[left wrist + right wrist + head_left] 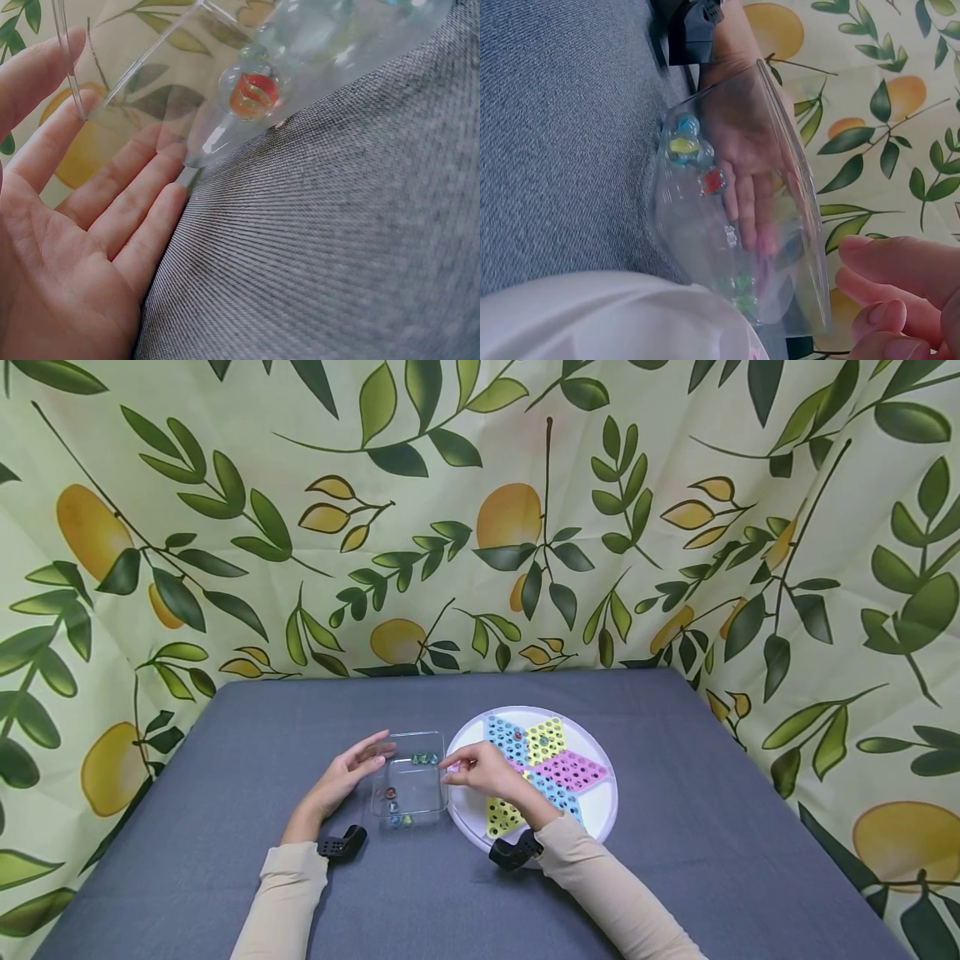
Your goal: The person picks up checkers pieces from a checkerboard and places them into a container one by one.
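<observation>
A clear plastic box (427,790) stands on the table, holding several glass marbles. Green marbles (424,759) lie toward its far side; one with a red-orange swirl (253,95) and a yellow-and-blue one (683,147) sit near the front. My left hand (347,774) rests along the box's left side, its fingers extended against the wall. Over the box's right rim is my right hand (480,770), index finger stretched out and the other fingers loosely bent. Nothing shows between its fingertips. Right beside the box lies a round white Chinese checkers board (588,739).
The board's star has blue, yellow and pink hole fields, with a few marbles in the far blue and yellow points (545,737). A grey cloth (300,735) covers the table. Behind it hangs a leaf-and-fruit patterned curtain (450,568). Each wrist wears a black camera band (342,843).
</observation>
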`<action>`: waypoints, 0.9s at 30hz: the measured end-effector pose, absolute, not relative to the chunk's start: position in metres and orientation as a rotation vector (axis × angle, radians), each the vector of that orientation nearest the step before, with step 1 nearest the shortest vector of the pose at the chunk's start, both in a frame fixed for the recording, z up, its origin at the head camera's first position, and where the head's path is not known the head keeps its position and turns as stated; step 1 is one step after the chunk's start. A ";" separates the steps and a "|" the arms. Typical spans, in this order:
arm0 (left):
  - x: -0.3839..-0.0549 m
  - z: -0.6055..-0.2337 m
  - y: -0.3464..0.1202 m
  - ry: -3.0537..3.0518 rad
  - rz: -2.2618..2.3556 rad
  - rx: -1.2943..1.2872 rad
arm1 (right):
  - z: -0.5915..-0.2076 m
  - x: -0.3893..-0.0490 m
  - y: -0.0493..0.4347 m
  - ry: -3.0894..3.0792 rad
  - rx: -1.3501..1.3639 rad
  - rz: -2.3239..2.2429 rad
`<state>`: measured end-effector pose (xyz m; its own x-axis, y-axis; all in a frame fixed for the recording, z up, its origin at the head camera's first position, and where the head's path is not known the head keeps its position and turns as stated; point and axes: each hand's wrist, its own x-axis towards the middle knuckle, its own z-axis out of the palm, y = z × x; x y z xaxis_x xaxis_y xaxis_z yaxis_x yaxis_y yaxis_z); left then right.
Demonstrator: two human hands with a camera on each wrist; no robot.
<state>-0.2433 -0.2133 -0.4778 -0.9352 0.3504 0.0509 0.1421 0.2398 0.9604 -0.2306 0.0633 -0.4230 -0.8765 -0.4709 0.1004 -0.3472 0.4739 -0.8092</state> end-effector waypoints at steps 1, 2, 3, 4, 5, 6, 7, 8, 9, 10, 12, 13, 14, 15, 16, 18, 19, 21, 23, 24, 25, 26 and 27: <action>-0.243 -0.478 -0.213 2.326 1.780 0.477 | -0.423 -0.231 0.064 2.574 -0.709 -1.376; -0.243 -0.478 -0.213 2.319 1.787 0.485 | -0.423 -0.231 0.066 2.579 -0.701 -1.378; -0.243 -0.478 -0.213 2.315 1.793 0.493 | -0.423 -0.231 0.067 2.588 -0.697 -1.379; -0.243 -0.478 -0.213 2.311 1.798 0.501 | -0.423 -0.231 0.068 2.590 -0.688 -1.384; -0.243 -0.478 -0.213 2.308 1.802 0.506 | -0.423 -0.232 0.069 2.590 -0.679 -1.389; -0.243 -0.479 -0.213 2.308 1.805 0.510 | -0.424 -0.232 0.070 2.597 -0.673 -1.385; -0.243 -0.479 -0.213 2.308 1.805 0.510 | -0.424 -0.233 0.071 2.599 -0.658 -1.385; -0.243 -0.479 -0.213 2.310 1.803 0.508 | -0.424 -0.233 0.072 2.603 -0.651 -1.387; -0.243 -0.479 -0.214 2.313 1.799 0.503 | -0.423 -0.233 0.073 2.602 -0.639 -1.389; -0.243 -0.479 -0.214 2.317 1.794 0.499 | -0.423 -0.233 0.074 2.597 -0.629 -1.396; -0.243 -0.479 -0.214 2.324 1.785 0.489 | -0.422 -0.233 0.076 2.593 -0.610 -1.406; -0.242 -0.479 -0.214 2.325 1.781 0.485 | -0.421 -0.233 0.077 2.590 -0.603 -1.413; -0.242 -0.479 -0.214 2.326 1.779 0.484 | -0.421 -0.233 0.079 2.592 -0.595 -1.416; -0.242 -0.479 -0.214 2.326 1.780 0.484 | -0.420 -0.232 0.080 2.590 -0.589 -1.420; -0.242 -0.479 -0.214 2.326 1.780 0.484 | -0.419 -0.232 0.081 2.587 -0.583 -1.429; -0.242 -0.478 -0.214 2.325 1.782 0.486 | -0.419 -0.233 0.083 2.590 -0.572 -1.431; -0.242 -0.478 -0.213 2.324 1.785 0.489 | -0.419 -0.233 0.085 2.591 -0.564 -1.433; -0.242 -0.478 -0.213 2.322 1.791 0.496 | -0.420 -0.234 0.087 2.588 -0.554 -1.439; -0.242 -0.477 -0.213 2.320 1.795 0.501 | -0.420 -0.235 0.090 2.575 -0.523 -1.449; -0.242 -0.477 -0.213 2.319 1.794 0.501 | -0.420 -0.236 0.091 2.567 -0.507 -1.459; -0.242 -0.477 -0.213 2.320 1.793 0.501 | -0.421 -0.236 0.093 2.554 -0.491 -1.472; -0.242 -0.477 -0.213 2.320 1.791 0.501 | -0.421 -0.236 0.094 2.544 -0.479 -1.484; -0.242 -0.478 -0.213 2.322 1.788 0.499 | -0.421 -0.236 0.095 2.535 -0.467 -1.494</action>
<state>-0.2424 -0.2129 -0.4775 -0.9299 0.3613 0.0692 0.1593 0.2261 0.9610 -0.2357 0.0953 -0.4209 -0.9382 -0.3456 0.0188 -0.1839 0.4517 -0.8730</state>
